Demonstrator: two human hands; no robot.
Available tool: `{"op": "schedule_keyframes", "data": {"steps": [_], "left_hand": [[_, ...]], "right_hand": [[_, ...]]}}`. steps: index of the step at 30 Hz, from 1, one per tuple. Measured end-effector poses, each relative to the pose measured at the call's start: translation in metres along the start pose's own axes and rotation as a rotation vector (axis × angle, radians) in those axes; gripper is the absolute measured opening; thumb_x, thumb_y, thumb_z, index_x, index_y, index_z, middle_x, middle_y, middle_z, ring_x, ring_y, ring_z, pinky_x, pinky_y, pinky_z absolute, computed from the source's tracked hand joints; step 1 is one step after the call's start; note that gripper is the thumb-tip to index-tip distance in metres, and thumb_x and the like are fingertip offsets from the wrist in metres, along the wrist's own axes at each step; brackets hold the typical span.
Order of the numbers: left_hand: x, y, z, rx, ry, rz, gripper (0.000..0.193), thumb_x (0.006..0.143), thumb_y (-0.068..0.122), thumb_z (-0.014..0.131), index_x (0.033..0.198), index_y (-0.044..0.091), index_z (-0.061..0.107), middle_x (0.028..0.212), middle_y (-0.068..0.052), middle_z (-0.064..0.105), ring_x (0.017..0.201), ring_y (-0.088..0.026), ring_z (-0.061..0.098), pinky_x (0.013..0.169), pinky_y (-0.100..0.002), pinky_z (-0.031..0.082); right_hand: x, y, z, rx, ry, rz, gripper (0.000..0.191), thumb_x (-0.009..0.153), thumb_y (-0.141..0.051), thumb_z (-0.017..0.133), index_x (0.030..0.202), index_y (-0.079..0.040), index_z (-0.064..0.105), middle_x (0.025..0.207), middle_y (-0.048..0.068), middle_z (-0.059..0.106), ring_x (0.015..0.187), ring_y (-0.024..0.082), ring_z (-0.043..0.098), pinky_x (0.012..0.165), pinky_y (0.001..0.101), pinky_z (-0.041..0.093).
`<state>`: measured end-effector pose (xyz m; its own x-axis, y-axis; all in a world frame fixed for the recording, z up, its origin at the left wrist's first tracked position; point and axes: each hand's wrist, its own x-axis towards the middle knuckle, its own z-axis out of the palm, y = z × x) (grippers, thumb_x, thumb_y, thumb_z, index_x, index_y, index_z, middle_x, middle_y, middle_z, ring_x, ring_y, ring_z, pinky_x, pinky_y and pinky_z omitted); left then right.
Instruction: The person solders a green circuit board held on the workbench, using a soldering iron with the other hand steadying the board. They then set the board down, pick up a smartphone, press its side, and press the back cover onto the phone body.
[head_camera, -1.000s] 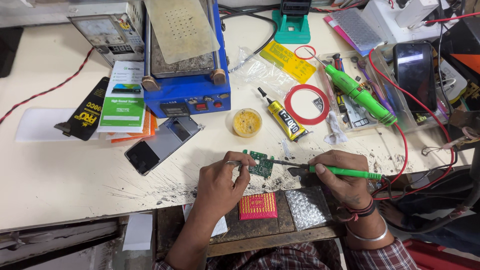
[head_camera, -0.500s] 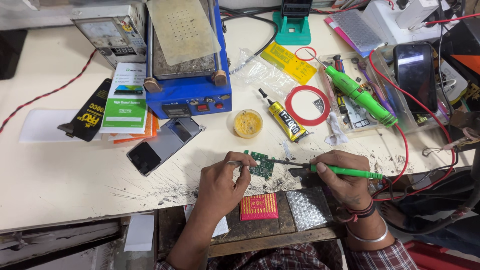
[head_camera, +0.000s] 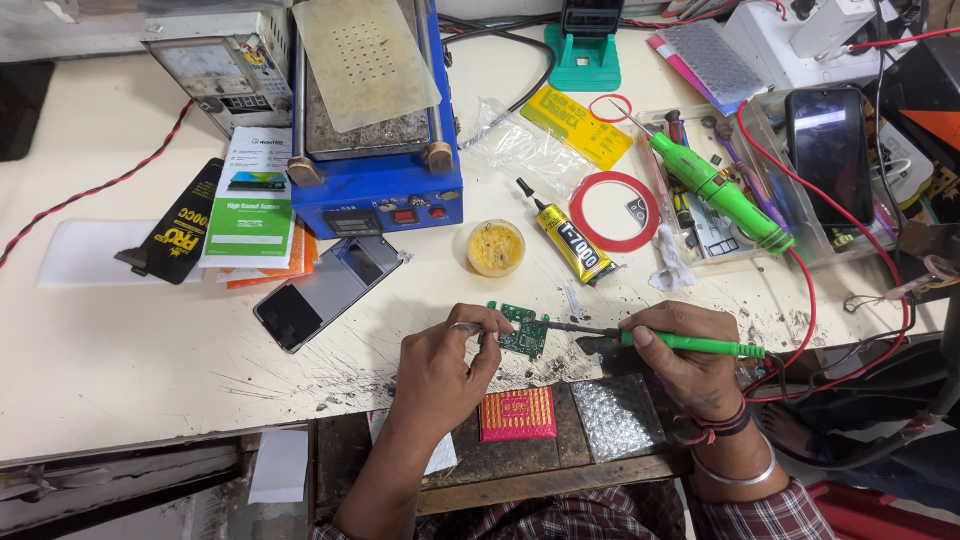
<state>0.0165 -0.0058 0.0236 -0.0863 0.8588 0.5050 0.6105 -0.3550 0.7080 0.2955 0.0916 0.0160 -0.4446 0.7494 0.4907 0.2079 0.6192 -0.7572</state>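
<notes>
Change: hardly anything has moved since the earlier pictures; both hands stay at the board, and the iron's tip keeps to the same edge.
Circuit board: small green circuit board lies flat on the pale surface, near its front edge, between the two hands.
Left hand: left hand is pinched on thin metal tweezers, whose tips reach the board's left side.
Right hand: right hand is clenched around a green soldering iron, held like a pen; its dark tip touches the board's right edge.
Cable: red cable runs from the iron's rear toward the right.
Just in front: red patterned pad and a bubbled silver pad rest on a dark wooden ledge below the hands.
Behind the board: round yellow tin of flux, a black and yellow glue tube and a red tape ring.
Left of that: grey phone lies face down, near a blue heating machine.
Far right: green rotary tool lies in a clear tray, beside a dark phone.
</notes>
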Motion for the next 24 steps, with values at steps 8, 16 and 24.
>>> {"op": "schedule_keyframes", "data": {"steps": [8, 16, 24], "left_hand": [[0.0004, -0.0014, -0.0014, 0.0, -0.016, -0.015, 0.018, 0.091, 0.0, 0.068, 0.105, 0.008, 0.059, 0.093, -0.001, 0.078, 0.068, -0.018, 0.078, 0.057, -0.031, 0.061], [-0.0007, -0.0016, -0.0009, 0.001, -0.009, 0.012, 0.02, 0.092, 0.0, 0.067, 0.107, 0.008, 0.056, 0.095, 0.0, 0.077, 0.07, -0.018, 0.078, 0.06, -0.031, 0.062], [-0.001, -0.0027, -0.0009, -0.005, -0.007, 0.016, 0.02, 0.09, 0.0, 0.068, 0.103, 0.008, 0.055, 0.096, -0.001, 0.078, 0.07, -0.018, 0.078, 0.057, -0.031, 0.061]], "right_hand": [[0.0008, -0.0015, 0.0014, -0.003, 0.008, -0.007, 0.012, 0.093, -0.009, 0.067, 0.091, 0.0, 0.075, 0.082, 0.01, 0.076, 0.071, 0.015, 0.074, 0.067, 0.0265, 0.057], [-0.0013, 0.001, 0.0018, 0.009, 0.006, 0.001, 0.012, 0.093, -0.009, 0.068, 0.093, 0.0, 0.075, 0.084, 0.011, 0.076, 0.071, 0.016, 0.074, 0.067, 0.0269, 0.057], [-0.0013, 0.0011, 0.0011, 0.017, -0.017, -0.033, 0.011, 0.093, -0.009, 0.068, 0.094, 0.0, 0.075, 0.084, 0.011, 0.076, 0.072, 0.016, 0.075, 0.067, 0.0269, 0.058]]}}
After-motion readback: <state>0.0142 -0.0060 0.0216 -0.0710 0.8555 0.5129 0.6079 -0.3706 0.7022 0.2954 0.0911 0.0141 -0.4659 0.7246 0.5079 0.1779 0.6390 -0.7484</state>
